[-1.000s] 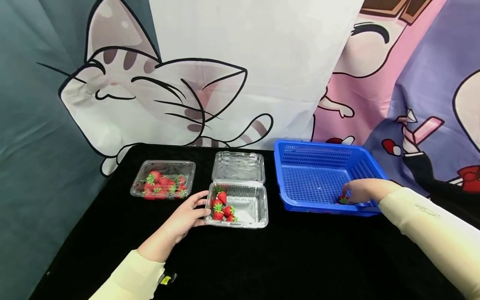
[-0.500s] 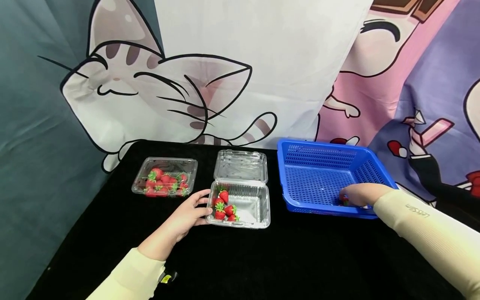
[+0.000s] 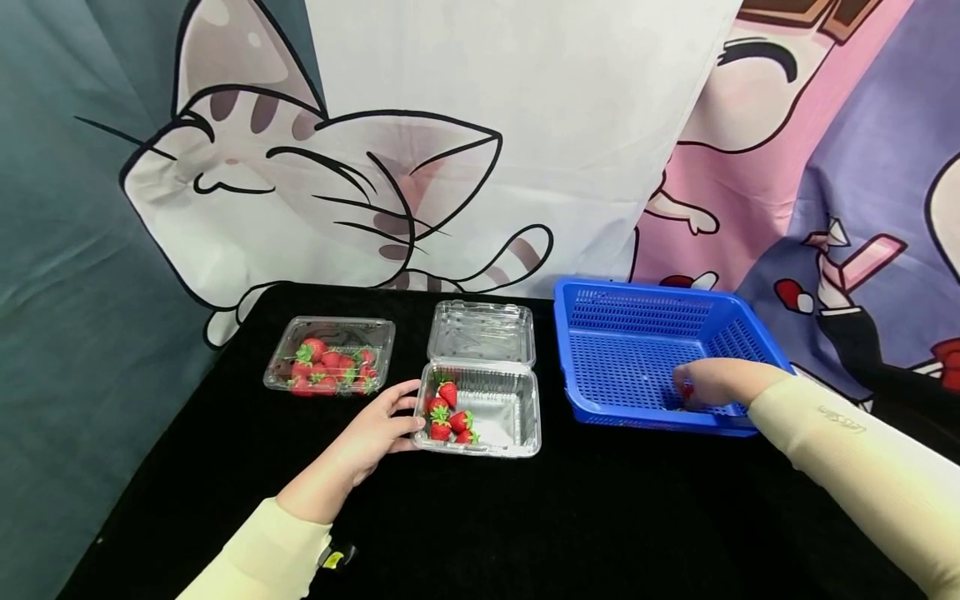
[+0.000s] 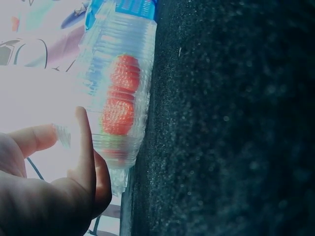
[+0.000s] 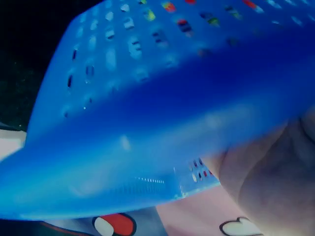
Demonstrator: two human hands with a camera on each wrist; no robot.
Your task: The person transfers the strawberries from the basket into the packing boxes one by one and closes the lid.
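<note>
My left hand (image 3: pixel 382 432) rests its spread fingertips against the left side of an open clear plastic clamshell box (image 3: pixel 513 429). Several red strawberries (image 3: pixel 440 431) with green leaves lie in the box's left half; in the left wrist view, strawberries (image 4: pixel 118 115) show through its wall. Over on the right, my right hand (image 3: pixel 716 382) reaches down inside a blue perforated basket (image 3: pixel 600 410), pinching a strawberry (image 3: pixel 688 392) that its fingers mostly hide. From the right wrist, the basket's wall (image 5: pixel 147 108) covers the fingertips, and bits of red and green show through the holes.
A closed clear box (image 3: pixel 386 333) of strawberries stands at the left. The clamshell's lid (image 3: pixel 480 329) lies folded back behind it. Black cloth (image 3: pixel 525 525) covers the table, and a printed cartoon backdrop (image 3: pixel 585 125) hangs along its far edge.
My right hand has shifted slightly within the basket, its fingers around a strawberry. The head view has swung a little. My left hand and the strawberries in the clamshell stay in place.
</note>
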